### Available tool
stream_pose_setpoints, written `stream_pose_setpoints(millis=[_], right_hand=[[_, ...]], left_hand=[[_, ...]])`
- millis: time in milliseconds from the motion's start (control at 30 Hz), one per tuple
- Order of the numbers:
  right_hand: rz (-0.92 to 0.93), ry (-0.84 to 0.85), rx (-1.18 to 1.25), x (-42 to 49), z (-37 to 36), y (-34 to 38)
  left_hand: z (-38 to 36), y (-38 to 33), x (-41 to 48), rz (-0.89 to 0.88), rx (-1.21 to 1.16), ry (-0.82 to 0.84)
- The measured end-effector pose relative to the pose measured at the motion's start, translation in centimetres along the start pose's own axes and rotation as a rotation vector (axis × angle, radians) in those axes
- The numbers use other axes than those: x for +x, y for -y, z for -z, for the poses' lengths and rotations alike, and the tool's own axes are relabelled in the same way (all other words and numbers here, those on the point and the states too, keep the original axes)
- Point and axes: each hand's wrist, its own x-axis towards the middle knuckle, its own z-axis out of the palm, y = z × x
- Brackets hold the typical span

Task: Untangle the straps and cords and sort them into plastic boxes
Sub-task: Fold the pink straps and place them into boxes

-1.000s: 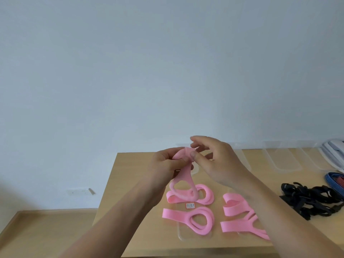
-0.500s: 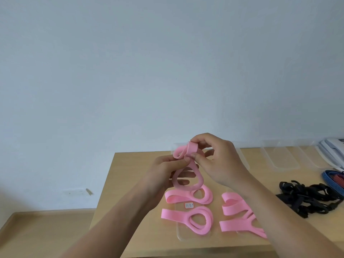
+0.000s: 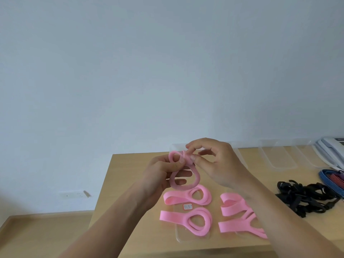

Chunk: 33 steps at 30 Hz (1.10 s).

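A wide pink strap (image 3: 197,176), twisted into a small upper loop and a larger lower one, is held above a wooden table (image 3: 126,174). The left hand (image 3: 162,174) and right hand (image 3: 221,164) each pinch its crossing.

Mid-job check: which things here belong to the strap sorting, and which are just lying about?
Job: pink strap pinched by left hand and right hand; coiled pink straps; black strap tangle; blue and red cords; clear plastic boxes.
Lying about: white telephone; wall socket.
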Motion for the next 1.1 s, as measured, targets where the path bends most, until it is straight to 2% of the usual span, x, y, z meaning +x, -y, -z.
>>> stream_pose_setpoints(millis=[100,167,500,633,800,967,1100], right_hand=[[-0.107,0.194,-0.089,0.6,0.5,0.0],[-0.098,0.257,-0.132,0.7,0.5,0.0],[-0.013,0.036,-0.189,1.3,-0.8,-0.6],[0.03,0.007,-0.274,1.6,-1.8,-0.8],[0.103,-0.061,-0.267,1.6,-3.6,-0.5],[0.097,0.033,-0.204,1.2,-4.6,-0.3],[0.052,0.081,-0.249,0.5,-6.0,-0.6]], left_hand=[[0.3,-0.2,0.4,0.008,0.052,0.017],[0.3,-0.2,0.5,0.008,0.072,0.027],[0.4,0.4,0.6,0.088,-0.276,0.076],[0.3,-0.3,0.5,0.06,-0.249,0.108],[1.1,-0.7,0.7,0.034,-0.214,0.051],[3.3,-0.8,0.7,0.048,-0.189,0.055],[5.1,-0.2,0.7,0.082,-0.214,0.07]])
